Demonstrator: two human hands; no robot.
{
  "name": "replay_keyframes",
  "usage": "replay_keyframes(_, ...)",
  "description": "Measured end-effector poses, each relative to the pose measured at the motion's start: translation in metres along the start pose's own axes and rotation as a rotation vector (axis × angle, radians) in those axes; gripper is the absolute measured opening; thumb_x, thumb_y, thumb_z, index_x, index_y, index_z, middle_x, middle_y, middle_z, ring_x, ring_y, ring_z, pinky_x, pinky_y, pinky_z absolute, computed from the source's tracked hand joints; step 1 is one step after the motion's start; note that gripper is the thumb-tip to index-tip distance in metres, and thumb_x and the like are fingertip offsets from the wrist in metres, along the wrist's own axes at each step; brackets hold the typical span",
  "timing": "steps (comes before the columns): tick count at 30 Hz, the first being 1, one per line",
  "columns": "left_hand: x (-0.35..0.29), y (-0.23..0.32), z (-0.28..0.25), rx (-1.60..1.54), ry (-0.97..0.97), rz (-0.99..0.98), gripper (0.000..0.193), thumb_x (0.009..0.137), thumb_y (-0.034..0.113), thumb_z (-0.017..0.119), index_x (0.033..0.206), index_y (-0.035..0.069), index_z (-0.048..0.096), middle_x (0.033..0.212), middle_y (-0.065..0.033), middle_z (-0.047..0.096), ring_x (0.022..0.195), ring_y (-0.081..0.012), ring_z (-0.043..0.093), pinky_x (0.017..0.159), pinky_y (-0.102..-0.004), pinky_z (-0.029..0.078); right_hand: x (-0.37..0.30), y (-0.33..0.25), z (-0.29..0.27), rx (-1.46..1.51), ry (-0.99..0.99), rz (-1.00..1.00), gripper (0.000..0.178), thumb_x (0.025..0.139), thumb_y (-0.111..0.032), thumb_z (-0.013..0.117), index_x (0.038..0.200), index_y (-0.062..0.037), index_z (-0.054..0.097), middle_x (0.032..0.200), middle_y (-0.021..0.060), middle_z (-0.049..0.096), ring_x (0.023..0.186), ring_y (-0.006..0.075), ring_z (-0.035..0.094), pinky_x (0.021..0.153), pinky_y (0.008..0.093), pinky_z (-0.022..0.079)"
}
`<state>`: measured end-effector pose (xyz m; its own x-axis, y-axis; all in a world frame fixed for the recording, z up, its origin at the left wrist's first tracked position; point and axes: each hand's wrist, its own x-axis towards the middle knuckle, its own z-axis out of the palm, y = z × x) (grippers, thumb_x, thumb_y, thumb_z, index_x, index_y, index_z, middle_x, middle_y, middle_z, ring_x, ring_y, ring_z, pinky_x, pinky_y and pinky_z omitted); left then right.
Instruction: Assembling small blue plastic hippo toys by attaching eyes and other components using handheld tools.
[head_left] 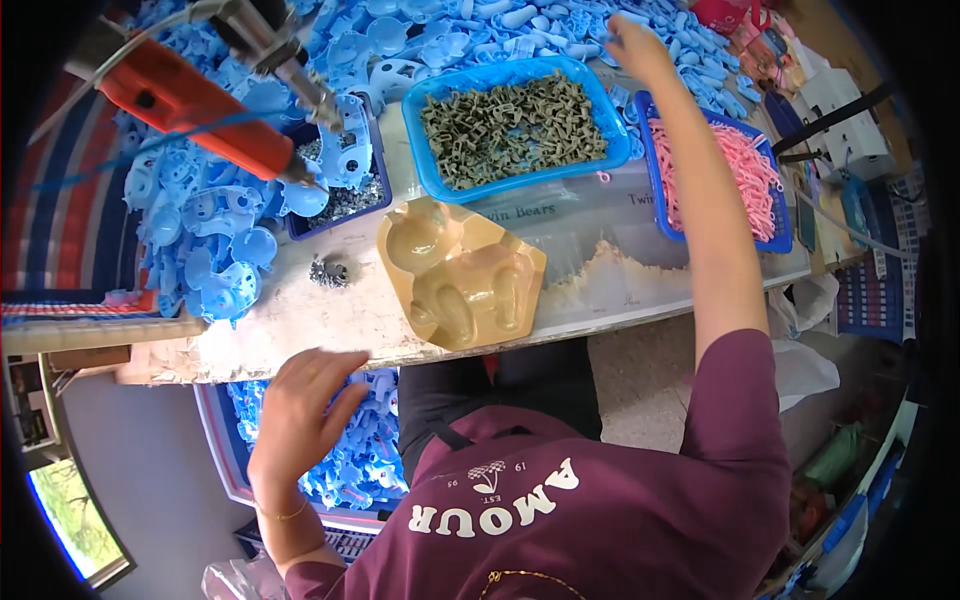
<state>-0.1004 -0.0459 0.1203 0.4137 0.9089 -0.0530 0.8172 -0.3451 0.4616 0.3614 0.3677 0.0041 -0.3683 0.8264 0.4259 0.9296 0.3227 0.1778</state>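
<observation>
My left hand [312,402] hovers by the table's near edge, fingers stretched out and holding nothing. At the far side, my right hand [640,50] is in among a heap of small blue plastic parts [510,35]. Its fingers look curled together, and what they hold, if anything, is too small to make out. Between my hands, near the front edge, sits a tan moulded fixture [470,270] with a round hollow and two long hollows, no part in them. Behind it stands a light-blue tray [432,175] of grey-green small pieces. My right forearm passes over a dark-blue basket [780,240] of pink pieces [745,180].
An orange-red power screwdriver [190,105] hangs at upper left above a dark tray of screws [350,205]. Blue shell parts [225,215] pile up at left. A few screws [328,271] lie beside the fixture. A bin of blue parts [350,450] stands below the table edge.
</observation>
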Motion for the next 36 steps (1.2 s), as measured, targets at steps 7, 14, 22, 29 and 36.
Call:
replay_keyframes(7, 0.089, 0.041, 0.053, -0.018, 0.245, 0.336, 0.043, 0.085, 0.011, 0.073, 0.127, 0.008, 0.065, 0.125, -0.0102, 0.067, 0.099, -0.0305, 0.068, 0.087, -0.0412, 0.055, -0.061, -0.098, -0.143, 1.371, -0.593, 0.179, 0.030, 0.094, -0.021, 0.071, 0.120, -0.0089, 0.062, 0.086, 0.0055, 0.070, 0.072, 0.0138, 0.071, 0.064, 0.0268, 0.058)
replay_keyframes(14, 0.134, 0.046, 0.101, 0.133, 0.543, 0.589, 0.047, 0.079, 0.011, 0.076, 0.125, 0.005, 0.068, 0.133, -0.0086, 0.063, 0.105, -0.0243, 0.065, 0.087, -0.0361, 0.057, -0.128, -0.165, -0.171, 1.781, -1.048, 0.097, 0.024, 0.097, -0.011, 0.065, 0.119, -0.0026, 0.064, 0.095, 0.0062, 0.071, 0.081, 0.0111, 0.070, 0.067, 0.0244, 0.058)
replay_keyframes(22, 0.098, 0.030, 0.097, -0.067, 0.543, 0.438, 0.039, 0.077, 0.001, 0.082, 0.114, 0.001, 0.072, 0.118, -0.0149, 0.070, 0.096, -0.0308, 0.071, 0.081, -0.0373, 0.060, -0.077, 0.022, -0.072, 1.005, -0.296, 0.427, 0.033, 0.097, -0.029, 0.065, 0.117, -0.0034, 0.068, 0.096, 0.0064, 0.073, 0.082, 0.0136, 0.071, 0.072, 0.0262, 0.056)
replay_keyframes(29, 0.068, 0.018, 0.101, -0.082, 0.523, 0.264, 0.042, 0.077, -0.001, 0.081, 0.118, 0.000, 0.071, 0.120, -0.0184, 0.070, 0.099, -0.0311, 0.071, 0.083, -0.0371, 0.058, -0.061, 0.142, 0.019, 0.233, -0.188, 0.387, 0.034, 0.081, -0.023, 0.075, 0.113, -0.0090, 0.072, 0.096, 0.0135, 0.075, 0.090, 0.0279, 0.073, 0.079, 0.0393, 0.057)
replay_keyframes(36, 0.061, 0.019, 0.111, -0.025, 0.489, 0.193, 0.041, 0.075, 0.003, 0.084, 0.115, 0.001, 0.071, 0.119, -0.0147, 0.070, 0.093, -0.0300, 0.070, 0.079, -0.0372, 0.058, -0.042, 0.138, 0.056, -0.031, -0.310, 0.252, 0.026, 0.073, -0.025, 0.074, 0.091, -0.0061, 0.071, 0.092, 0.0215, 0.072, 0.086, 0.0386, 0.070, 0.076, 0.0475, 0.055)
